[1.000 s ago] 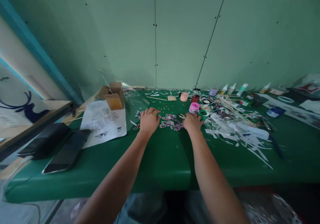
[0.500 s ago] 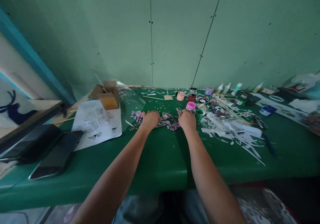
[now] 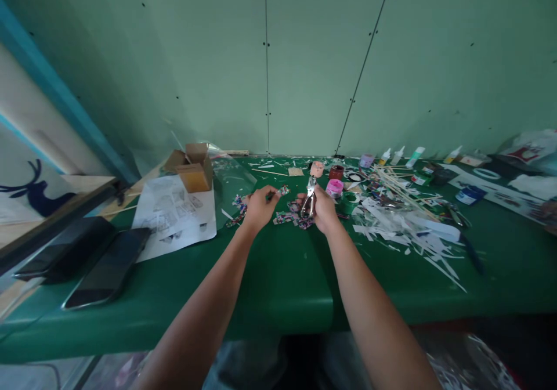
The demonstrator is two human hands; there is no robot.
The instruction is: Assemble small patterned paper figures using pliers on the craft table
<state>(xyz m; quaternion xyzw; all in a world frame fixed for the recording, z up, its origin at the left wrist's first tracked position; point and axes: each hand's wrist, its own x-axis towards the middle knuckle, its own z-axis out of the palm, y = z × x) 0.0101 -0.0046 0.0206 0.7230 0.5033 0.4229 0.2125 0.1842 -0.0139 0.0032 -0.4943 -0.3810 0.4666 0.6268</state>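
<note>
My right hand (image 3: 322, 209) is closed round a metal plier-like hand punch (image 3: 309, 196), held upright just above the green table (image 3: 282, 274). My left hand (image 3: 257, 206) pinches a small patterned paper piece (image 3: 282, 190), raised beside the tool. Beneath both hands lies a scatter of patterned paper pieces (image 3: 290, 218). A pink jar (image 3: 334, 188) stands just beyond my right hand.
White paper scraps and wooden skewers (image 3: 404, 204) litter the right side, with small paint bottles (image 3: 402, 156) along the wall. A cardboard box (image 3: 195, 166) and a printed sheet (image 3: 174, 213) lie left. Two dark phones (image 3: 93, 265) rest near the left edge.
Both hands lay on the paper pieces before. Now the right hand has lifted the metal punch and the left has picked up one patterned piece.
</note>
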